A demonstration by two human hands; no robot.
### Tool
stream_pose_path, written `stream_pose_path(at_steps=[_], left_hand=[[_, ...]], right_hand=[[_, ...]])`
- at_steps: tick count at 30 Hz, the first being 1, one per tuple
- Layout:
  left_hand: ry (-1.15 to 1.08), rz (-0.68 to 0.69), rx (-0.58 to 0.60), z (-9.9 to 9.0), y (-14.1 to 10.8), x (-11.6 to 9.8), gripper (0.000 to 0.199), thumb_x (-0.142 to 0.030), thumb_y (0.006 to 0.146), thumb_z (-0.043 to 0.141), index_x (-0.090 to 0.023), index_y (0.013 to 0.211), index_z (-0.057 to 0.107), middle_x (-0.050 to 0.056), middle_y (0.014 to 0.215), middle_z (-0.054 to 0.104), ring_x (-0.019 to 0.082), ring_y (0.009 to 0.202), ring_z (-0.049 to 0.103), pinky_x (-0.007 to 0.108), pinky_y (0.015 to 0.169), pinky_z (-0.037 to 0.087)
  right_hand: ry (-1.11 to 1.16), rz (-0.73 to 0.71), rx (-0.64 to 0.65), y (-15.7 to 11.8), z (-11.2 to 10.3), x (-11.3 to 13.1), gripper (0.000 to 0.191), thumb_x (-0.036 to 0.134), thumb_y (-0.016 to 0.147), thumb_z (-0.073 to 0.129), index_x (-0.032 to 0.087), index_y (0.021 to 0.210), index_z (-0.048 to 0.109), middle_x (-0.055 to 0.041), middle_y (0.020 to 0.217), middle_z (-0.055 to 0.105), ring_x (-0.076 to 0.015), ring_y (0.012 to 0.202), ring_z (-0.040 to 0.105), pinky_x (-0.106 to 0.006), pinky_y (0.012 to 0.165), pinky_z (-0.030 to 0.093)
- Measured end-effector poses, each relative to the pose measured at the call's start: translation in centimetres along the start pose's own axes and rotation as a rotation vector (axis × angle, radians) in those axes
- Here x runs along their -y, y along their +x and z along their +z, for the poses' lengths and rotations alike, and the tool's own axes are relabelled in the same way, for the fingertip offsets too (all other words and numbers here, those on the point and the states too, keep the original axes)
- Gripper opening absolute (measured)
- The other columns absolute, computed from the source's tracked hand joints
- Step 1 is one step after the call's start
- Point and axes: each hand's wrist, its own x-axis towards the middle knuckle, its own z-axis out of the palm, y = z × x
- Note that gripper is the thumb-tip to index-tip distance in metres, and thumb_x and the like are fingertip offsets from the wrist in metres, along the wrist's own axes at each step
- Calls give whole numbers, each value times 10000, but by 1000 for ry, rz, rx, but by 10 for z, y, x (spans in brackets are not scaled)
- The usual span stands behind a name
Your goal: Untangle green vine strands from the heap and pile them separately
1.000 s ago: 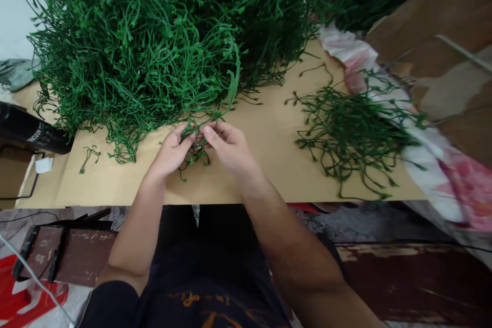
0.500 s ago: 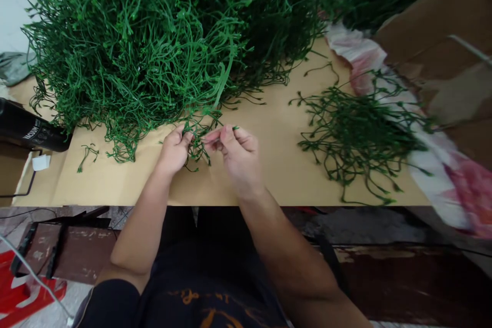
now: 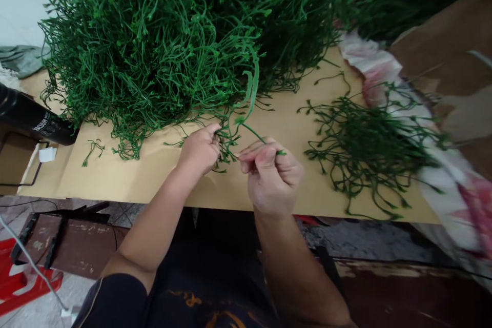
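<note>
My left hand (image 3: pixel 200 149) is closed on a small bunch of green plastic stems (image 3: pixel 226 141) at the front edge of a large green heap (image 3: pixel 154 46). Just to its right, my right hand (image 3: pixel 273 171) pinches a single green stem (image 3: pixel 254 133), whose tip pokes out past the fingers. A pale green curved strand (image 3: pixel 251 87) hangs down from the heap to the upper end of that stem. On the right of the table lies a smaller, loose pile of green stems (image 3: pixel 376 143).
The table is covered in brown cardboard (image 3: pixel 134 179). A black bottle (image 3: pixel 38 115) lies at the left edge, near a short loose sprig (image 3: pixel 92 151). Pink and white plastic sheeting (image 3: pixel 384 69) runs along the right side, beside a cardboard box (image 3: pixel 453 36).
Both hands have shifted right in the view, and the right hand has drawn a little away from the left. A stem now shows stretching from the right hand. The whole view has turned slightly.
</note>
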Motion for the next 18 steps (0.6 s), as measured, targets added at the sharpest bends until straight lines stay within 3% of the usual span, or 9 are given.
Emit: stream_pose_path(at_steps=[3,5,8,11,14,18], left_hand=[[191,-24,-6,-1,-1,-6,265,-98,701,505,-194,902,647,45,733,656,245,821,607,409,825,449],[203,4,56,-3,-2,-5,230,-137,723,520,-204,901,648,35,745,660,222,814,608,381,818,457],[82,8,219,-10,-3,-2,232,-219,766,529,-175,973,626,26,768,656,172,793,609,328,804,475],[-116,17,330,-21,-6,-6,252,-245,774,549,-123,984,615,55,845,658,156,831,608,306,818,479],[-245,9,344,-30,-11,-15,234,-224,779,541,-128,976,623,69,972,658,162,954,591,310,906,448],[-326,-8,349,-34,-17,-21,242,-231,801,500,-148,989,629,66,1055,653,167,1051,565,312,980,408]], right_hand=[[49,2,-6,1,-3,-1,296,337,853,522,181,617,613,5,580,533,-69,493,443,-247,476,328],[109,42,-15,4,-5,-2,301,341,846,534,174,603,597,10,572,521,-65,487,435,-238,467,319],[175,147,-57,10,-5,-3,311,368,831,547,173,591,576,15,574,520,-67,476,441,-221,429,295],[204,246,-56,15,-2,-4,282,400,806,567,186,627,608,-3,652,586,-94,536,520,-228,439,347],[251,295,-12,16,1,-6,222,374,781,598,202,648,643,-24,722,634,-128,634,583,-246,478,405],[259,328,17,12,3,-6,188,367,732,649,217,620,671,-41,686,628,-146,599,585,-270,466,406]])
